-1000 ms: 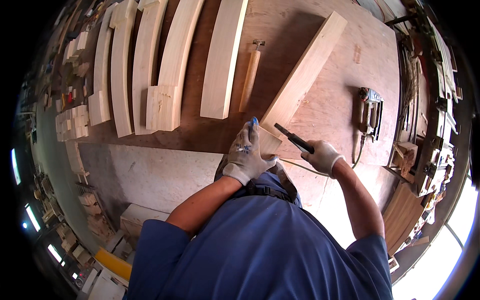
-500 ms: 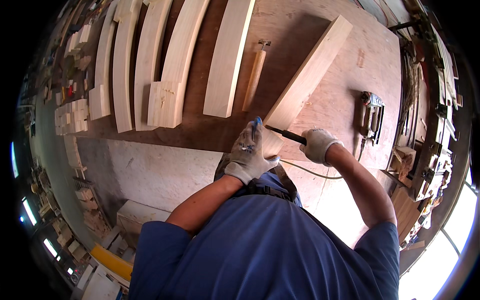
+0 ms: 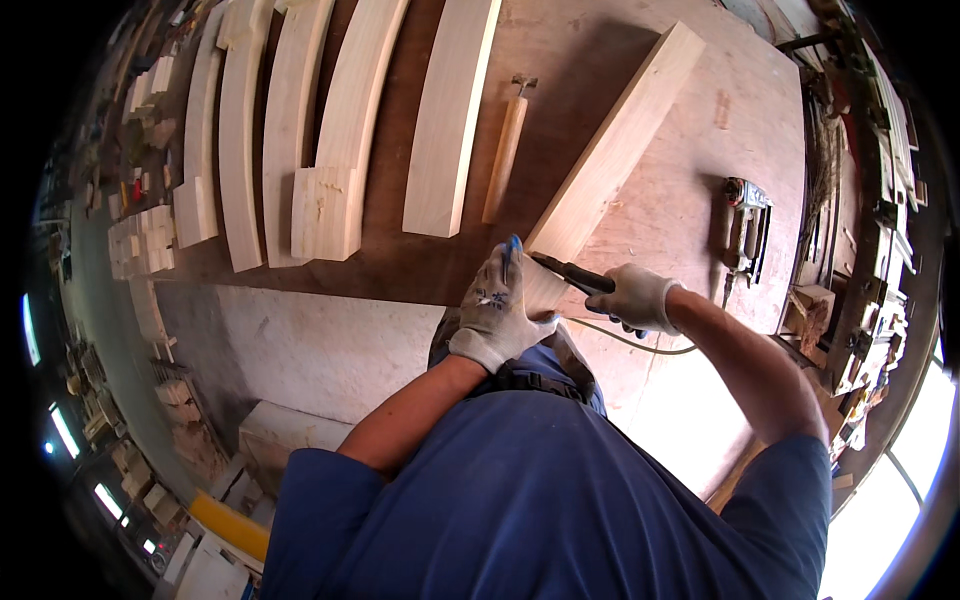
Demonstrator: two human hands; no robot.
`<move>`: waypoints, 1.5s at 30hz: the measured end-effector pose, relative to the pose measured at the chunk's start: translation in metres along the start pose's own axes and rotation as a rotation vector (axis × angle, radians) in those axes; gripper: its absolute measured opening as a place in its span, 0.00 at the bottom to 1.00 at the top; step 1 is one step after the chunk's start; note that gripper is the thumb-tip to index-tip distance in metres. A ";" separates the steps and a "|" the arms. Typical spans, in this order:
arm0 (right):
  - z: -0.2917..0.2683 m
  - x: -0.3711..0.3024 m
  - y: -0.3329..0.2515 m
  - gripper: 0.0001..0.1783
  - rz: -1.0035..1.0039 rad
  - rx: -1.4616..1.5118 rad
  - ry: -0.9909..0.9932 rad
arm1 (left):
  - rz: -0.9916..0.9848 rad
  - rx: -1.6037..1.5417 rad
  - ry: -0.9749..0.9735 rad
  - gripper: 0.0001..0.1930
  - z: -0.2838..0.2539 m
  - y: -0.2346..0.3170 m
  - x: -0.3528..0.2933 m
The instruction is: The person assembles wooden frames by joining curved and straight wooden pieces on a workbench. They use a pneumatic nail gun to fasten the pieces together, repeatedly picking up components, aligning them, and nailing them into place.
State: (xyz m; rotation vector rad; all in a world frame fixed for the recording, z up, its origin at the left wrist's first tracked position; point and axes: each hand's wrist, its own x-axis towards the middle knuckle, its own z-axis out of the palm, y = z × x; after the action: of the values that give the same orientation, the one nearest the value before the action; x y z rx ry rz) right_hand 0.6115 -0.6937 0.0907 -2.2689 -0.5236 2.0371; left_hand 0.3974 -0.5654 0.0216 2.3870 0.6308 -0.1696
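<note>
A pale squared timber (image 3: 620, 140) lies aslant on the brown work table, its near end close to my waist. My left hand (image 3: 497, 305), in a light glove with blue fingertips, rests against the left side of that near end. Its fingers are stretched out and the thumb points right. My gloved right hand (image 3: 637, 298) is closed around the handles of dark pliers (image 3: 565, 270). Their tip touches the timber's upper face near my left fingertips. The exact shape of the jaws is too small to make out.
Left of the timber lies a hammer (image 3: 506, 160) with a wooden handle. Several curved timbers (image 3: 345, 130) and a straight one (image 3: 452, 120) lie farther left. A nail gun (image 3: 745, 230) with a hose stands to the right. The table's front edge (image 3: 350, 296) runs before me.
My right hand has shifted slightly right and down, with its fingers loosened a little around the pliers, whose handles now look more spread. My left hand and the timber stay in place.
</note>
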 end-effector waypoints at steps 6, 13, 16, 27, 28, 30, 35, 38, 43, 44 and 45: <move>0.028 0.047 0.074 0.21 -0.150 0.668 -0.267 | -0.033 -0.013 0.003 0.71 0.003 0.001 -0.003; 0.114 0.063 0.109 0.23 -0.422 1.441 -0.275 | -0.058 0.013 0.013 0.71 0.001 0.007 -0.003; 0.130 0.063 0.136 0.30 -0.529 1.489 -0.228 | -0.014 -0.014 0.045 0.72 0.006 0.003 -0.003; 0.176 0.014 0.183 0.22 -0.551 1.675 0.130 | -0.034 -0.060 0.082 0.72 0.037 0.101 0.111; 0.183 0.014 0.189 0.22 -0.522 1.710 0.147 | -0.006 -0.041 0.137 0.73 0.050 0.113 0.127; 0.191 0.022 0.193 0.23 -0.477 1.776 0.134 | -0.013 -0.095 0.092 0.72 0.051 0.150 0.156; 0.192 0.002 0.186 0.17 -0.363 1.593 0.329 | 0.236 -0.067 0.054 0.61 0.049 0.139 0.175; 0.194 0.026 0.199 0.12 -0.330 1.373 0.387 | 0.116 -0.065 0.007 0.56 0.022 0.097 0.139; 0.189 0.053 0.192 0.11 -0.283 1.168 0.394 | -0.189 0.270 0.150 0.53 0.005 0.006 0.126; 0.188 0.057 0.188 0.12 -0.276 1.117 0.412 | -0.259 0.260 0.071 0.52 0.005 -0.005 0.130; 0.190 0.058 0.184 0.12 -0.256 1.114 0.420 | -0.304 0.262 0.033 0.50 0.011 -0.015 0.134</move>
State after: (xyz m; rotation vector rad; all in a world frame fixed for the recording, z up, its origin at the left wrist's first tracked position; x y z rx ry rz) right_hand 0.4706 -0.8866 -0.0370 -1.6776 0.2940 1.1547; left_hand 0.5084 -0.5090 -0.0322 2.5323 1.0419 -0.3638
